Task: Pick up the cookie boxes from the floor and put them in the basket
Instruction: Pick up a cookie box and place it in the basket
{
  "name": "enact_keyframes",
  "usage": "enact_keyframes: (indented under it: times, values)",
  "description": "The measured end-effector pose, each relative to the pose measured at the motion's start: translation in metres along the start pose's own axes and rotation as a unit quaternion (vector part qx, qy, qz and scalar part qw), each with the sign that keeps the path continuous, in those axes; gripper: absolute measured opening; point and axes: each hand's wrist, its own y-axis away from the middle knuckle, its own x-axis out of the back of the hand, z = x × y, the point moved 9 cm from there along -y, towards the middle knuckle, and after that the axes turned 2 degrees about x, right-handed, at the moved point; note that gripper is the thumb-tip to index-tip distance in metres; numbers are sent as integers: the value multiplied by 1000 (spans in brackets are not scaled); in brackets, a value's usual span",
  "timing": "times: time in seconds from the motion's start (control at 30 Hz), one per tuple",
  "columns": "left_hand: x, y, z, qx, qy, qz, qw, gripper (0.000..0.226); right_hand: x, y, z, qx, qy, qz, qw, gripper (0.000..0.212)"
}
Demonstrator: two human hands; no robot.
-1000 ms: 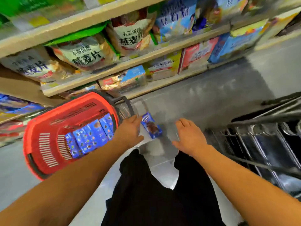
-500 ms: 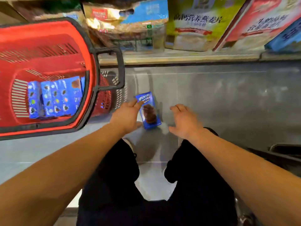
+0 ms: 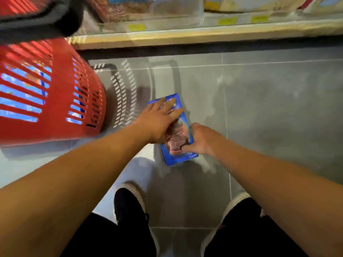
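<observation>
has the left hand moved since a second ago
Yes. The left hand has moved from beside the cookie box onto its top, while the box stays on the floor.

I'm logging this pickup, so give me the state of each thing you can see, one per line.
Cookie box: flat on the floor, not lifted yet.
Left hand: fingers straight, resting on the top of the box.
Right hand: fingers curled round the box's near right edge.
Basket: on the floor left of the box, blue boxes showing through its slots.
Shoes: planted on the floor.
</observation>
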Motion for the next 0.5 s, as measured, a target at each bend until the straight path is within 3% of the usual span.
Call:
enact_keyframes:
  times: [0.1, 0.27, 0.33, 0.5]
  values:
    - [-17, -10, 2, -37, -29, -4, 999, 103, -12, -7, 6, 28, -19, -16, 999, 62]
    - [-24, -16, 8, -40, 17, 4, 999, 130, 11, -17, 30, 75, 29, -29, 996, 56]
    - [-24, -21, 8, -33, 15, 24, 999, 132, 25, -21, 39, 83, 64, -30, 994, 58]
    - [-37, -34, 8, 13, 75, -17, 997, 126, 54, -24, 56, 61, 84, 20, 994, 51]
